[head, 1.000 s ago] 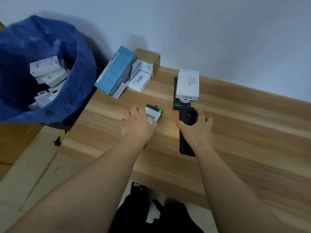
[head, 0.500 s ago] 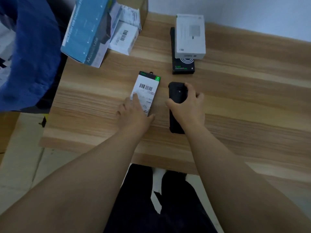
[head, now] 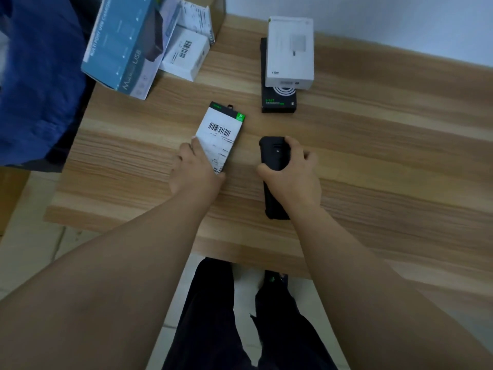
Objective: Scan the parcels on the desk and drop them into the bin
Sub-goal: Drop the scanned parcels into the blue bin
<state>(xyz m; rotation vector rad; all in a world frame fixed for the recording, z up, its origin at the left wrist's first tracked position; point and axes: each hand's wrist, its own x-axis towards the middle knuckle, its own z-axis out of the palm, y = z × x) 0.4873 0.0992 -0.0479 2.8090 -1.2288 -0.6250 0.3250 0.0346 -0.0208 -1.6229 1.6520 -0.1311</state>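
Note:
A flat white-labelled parcel (head: 221, 132) with a barcode and a green-black top lies on the wooden desk (head: 373, 156). My left hand (head: 196, 170) holds its near end, fingers on the label. My right hand (head: 292, 172) grips a black handheld scanner (head: 273, 153) that lies on the desk to the parcel's right. The blue bin bag (head: 37, 84) hangs off the desk's left side; its opening is out of frame.
A blue USB box (head: 124, 44) leans at the back left over small white boxes (head: 184, 54) and a brown carton. A white charger box (head: 290, 52) sits on a black box (head: 278, 100) at the back centre. My legs show below the desk edge.
The view has tilted down and the bin has slid mostly out of frame. The parcel under my left hand now lies flat with its barcode label showing. My right hand stays on the scanner.

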